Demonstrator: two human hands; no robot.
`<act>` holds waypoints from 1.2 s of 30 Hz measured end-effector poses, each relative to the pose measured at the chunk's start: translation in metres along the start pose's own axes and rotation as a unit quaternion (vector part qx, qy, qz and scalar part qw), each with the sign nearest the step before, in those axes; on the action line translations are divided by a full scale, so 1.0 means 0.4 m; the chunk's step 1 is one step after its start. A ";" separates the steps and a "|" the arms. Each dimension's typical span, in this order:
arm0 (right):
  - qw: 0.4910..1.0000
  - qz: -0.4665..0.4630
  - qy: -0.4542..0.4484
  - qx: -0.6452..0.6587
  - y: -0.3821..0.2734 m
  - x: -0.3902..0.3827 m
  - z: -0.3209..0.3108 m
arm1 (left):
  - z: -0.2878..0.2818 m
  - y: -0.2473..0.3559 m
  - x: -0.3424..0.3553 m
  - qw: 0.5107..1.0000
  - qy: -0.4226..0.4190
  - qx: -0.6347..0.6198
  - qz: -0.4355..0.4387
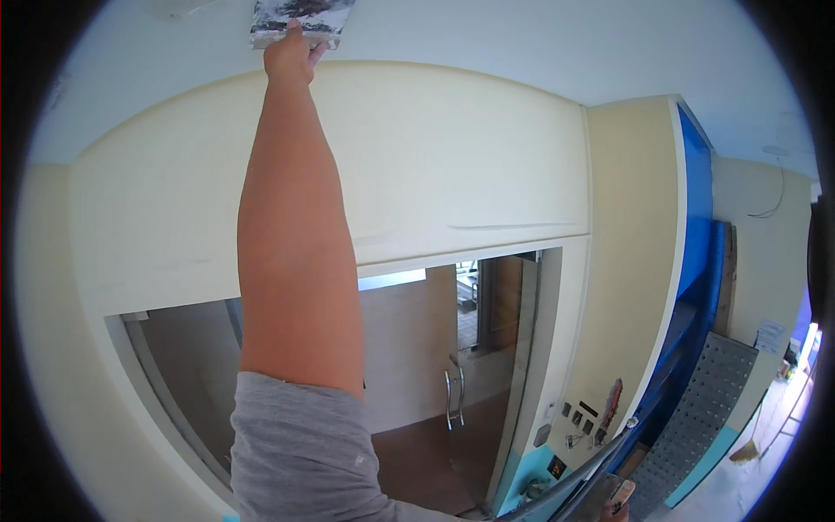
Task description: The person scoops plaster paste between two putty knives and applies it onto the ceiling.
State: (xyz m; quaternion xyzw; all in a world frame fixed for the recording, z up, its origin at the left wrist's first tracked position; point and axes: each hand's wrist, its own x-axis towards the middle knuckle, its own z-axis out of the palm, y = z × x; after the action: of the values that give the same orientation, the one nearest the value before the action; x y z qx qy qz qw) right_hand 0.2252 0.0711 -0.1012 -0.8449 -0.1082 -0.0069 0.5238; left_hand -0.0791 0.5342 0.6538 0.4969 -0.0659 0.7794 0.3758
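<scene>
My left arm, in a grey short sleeve, is stretched up toward the white ceiling (487,39). At its end my left hand (290,59) is closed on a broad flat metal scraper (306,16), its shiny face smeared with white putty. One digit presses up along the face and the others curl at the lower right edge. The scraper is close to the ceiling; I cannot tell if it touches. At the lower right edge, part of my right hand (616,515) shows, closed round a dark grey flat tool with a tan handle (622,496).
A cream wall panel (452,148) spans the area above a glass door with a metal handle (454,391). To the right are a blue-backed recess (694,209), a perforated grey metal plank (696,426) and a dangling wire (774,204). Switch boxes (584,422) line the wall below.
</scene>
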 end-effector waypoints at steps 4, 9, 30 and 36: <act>1.000 0.013 -0.004 -0.015 0.015 -0.001 -0.014 | -0.016 -0.043 -0.003 0.996 -0.031 -0.082 0.020; 0.997 0.046 -0.010 -0.055 -0.053 -0.011 -0.037 | 0.093 -0.013 -0.026 0.986 -0.128 -0.007 0.110; 0.999 -0.010 -0.039 -0.018 -0.032 -0.009 -0.005 | 0.047 0.177 -0.120 0.769 0.134 0.542 0.311; 0.996 -0.033 -0.078 -0.003 -0.012 0.006 0.058 | -0.134 0.292 -0.059 0.773 0.237 0.492 0.323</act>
State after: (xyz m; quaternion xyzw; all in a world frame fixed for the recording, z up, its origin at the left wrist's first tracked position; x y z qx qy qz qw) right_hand 0.2243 0.0941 -0.1073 -0.8404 -0.1766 0.0413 0.5107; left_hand -0.1889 0.4649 0.6394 0.3635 0.2613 0.8737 -0.1904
